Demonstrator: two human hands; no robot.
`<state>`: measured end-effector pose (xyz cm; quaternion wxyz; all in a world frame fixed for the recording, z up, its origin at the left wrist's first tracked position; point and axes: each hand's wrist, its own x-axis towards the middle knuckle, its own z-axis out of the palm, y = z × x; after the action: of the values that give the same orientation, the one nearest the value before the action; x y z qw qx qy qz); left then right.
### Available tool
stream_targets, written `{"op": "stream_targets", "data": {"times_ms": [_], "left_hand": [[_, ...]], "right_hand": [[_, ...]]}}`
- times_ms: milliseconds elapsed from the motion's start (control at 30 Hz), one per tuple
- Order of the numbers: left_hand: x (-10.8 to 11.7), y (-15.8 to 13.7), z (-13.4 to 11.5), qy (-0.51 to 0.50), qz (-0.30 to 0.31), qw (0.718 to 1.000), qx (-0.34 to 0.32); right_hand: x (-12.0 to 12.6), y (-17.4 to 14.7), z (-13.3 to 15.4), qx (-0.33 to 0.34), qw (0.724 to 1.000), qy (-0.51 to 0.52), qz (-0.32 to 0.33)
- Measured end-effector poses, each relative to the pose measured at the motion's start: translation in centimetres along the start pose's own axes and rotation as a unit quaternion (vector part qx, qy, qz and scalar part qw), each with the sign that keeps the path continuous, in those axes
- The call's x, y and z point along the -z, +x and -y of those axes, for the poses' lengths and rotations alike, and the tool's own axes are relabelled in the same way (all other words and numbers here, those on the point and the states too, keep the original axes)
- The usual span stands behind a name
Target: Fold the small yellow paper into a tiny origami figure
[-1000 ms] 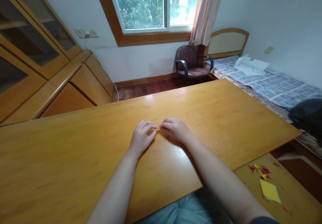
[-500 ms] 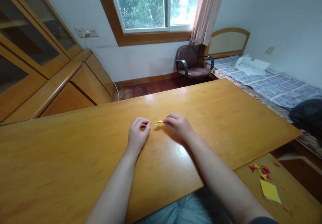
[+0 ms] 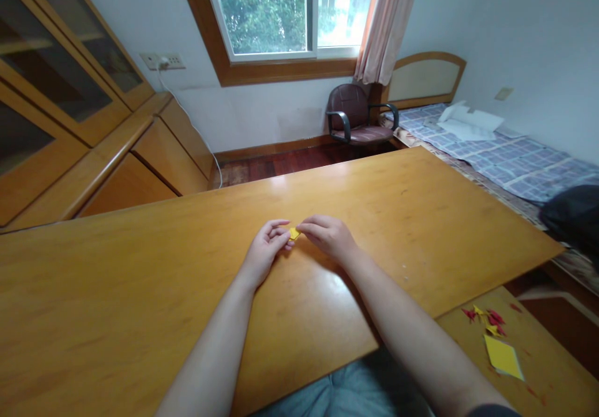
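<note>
Had the paper piece between both hands over the table, a cabinet left, a chair behind the table, a bed right, a sheet near right.

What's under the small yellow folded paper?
Fingertips of the left hand show just below the small yellow folded paper; glossy yellow-brown wooden table beneath. The paper's underside is hidden from this view.

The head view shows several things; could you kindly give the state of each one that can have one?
Folded paper: creased, held in both hands.
Left hand: closed on the folded paper.
Right hand: pinching the folded paper.
Yellow sheet: lying flat.
Curtain: drawn aside.
Plug: plugged in.
Lower cabinet doors: shut.
Chair: upright.
</note>
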<state>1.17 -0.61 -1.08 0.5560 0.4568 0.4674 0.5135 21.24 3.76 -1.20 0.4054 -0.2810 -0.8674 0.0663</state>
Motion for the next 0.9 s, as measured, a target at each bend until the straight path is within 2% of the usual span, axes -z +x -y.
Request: {"op": "stream_targets", "data": {"times_ms": [200, 367, 533, 900], "left_hand": [[0.4, 0.44, 0.2, 0.02, -0.057, 0.998, -0.027], [0.54, 0.6, 0.27, 0.063, -0.083, 0.994, -0.033], [0.28, 0.41, -0.09, 0.109, -0.077, 0.99, -0.039], [0.07, 0.28, -0.39, 0.087, -0.055, 0.995, -0.017]], "right_hand": [[0.0, 0.25, 0.29, -0.049, 0.997, 0.063, 0.001], [0.07, 0.32, 0.56, -0.062, 0.994, 0.084, 0.012], [-0.37, 0.24, 0.47, -0.064, 0.993, 0.095, 0.035], [-0.61, 0.47, 0.34, -0.085, 0.984, 0.152, 0.028]]}}
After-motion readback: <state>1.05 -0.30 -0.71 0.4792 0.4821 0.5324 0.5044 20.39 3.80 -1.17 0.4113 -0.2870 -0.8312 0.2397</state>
